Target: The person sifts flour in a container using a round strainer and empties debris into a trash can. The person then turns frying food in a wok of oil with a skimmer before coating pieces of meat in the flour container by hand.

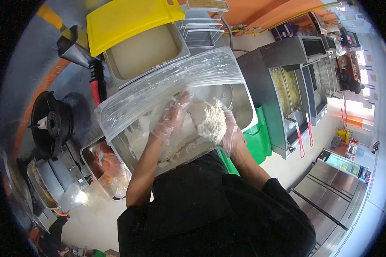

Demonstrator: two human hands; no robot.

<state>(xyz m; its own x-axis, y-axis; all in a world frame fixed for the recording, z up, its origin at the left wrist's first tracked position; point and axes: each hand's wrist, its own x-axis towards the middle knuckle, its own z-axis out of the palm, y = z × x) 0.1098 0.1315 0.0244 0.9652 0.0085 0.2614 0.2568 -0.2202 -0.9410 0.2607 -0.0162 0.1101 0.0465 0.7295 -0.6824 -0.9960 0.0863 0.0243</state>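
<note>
My right hand, in a clear plastic glove, grips a lumpy food piece coated in white flour from its right side. What lies under the coating is hidden. My left hand, gloved the same way, is just left of that piece, fingers stretched away from me and apparently holding nothing. Both hands are over a deep steel pan with loose flour spread on its bottom. Clear plastic wrap covers the pan's far side.
Beyond stands a pan of pale contents, partly under a yellow cutting board. A steel pan with bagged reddish food is at left. A red-handled tool lies near the wrap. Fryers and a green bin stand right.
</note>
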